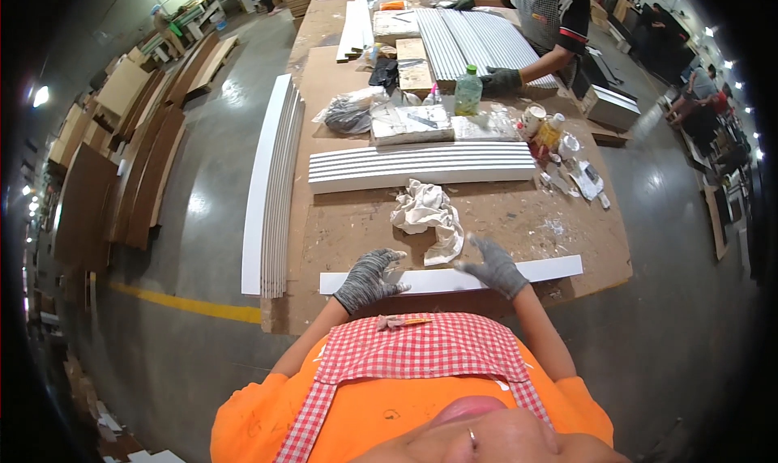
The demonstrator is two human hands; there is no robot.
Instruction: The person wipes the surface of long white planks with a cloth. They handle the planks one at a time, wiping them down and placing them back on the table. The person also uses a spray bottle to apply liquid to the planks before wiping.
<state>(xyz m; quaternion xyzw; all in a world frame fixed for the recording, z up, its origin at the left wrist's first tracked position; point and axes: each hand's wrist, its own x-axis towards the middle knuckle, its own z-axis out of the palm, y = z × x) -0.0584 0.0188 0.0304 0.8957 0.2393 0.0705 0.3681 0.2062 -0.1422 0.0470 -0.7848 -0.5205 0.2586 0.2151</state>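
A long white board (442,281) lies crosswise at the near edge of the table. My left hand (367,281), in a grey knit glove, rests over its left part with thumb and fingers apart. Toward the board's right part is my right hand (496,270), also gloved, its fingers spread. Neither hand is wrapped around anything that I can see. Just beyond the board, between the hands, lies a crumpled white cloth (425,216). Farther back, a row of white strips (421,165) stretches across the table.
Several white boards (267,196) stand on edge along the table's left side. A green bottle (468,92), a bottle of amber liquid (548,135) and plastic bags (354,110) sit farther back. Across the table, a co-worker's gloved hand (501,81) touches grooved white panels (478,42).
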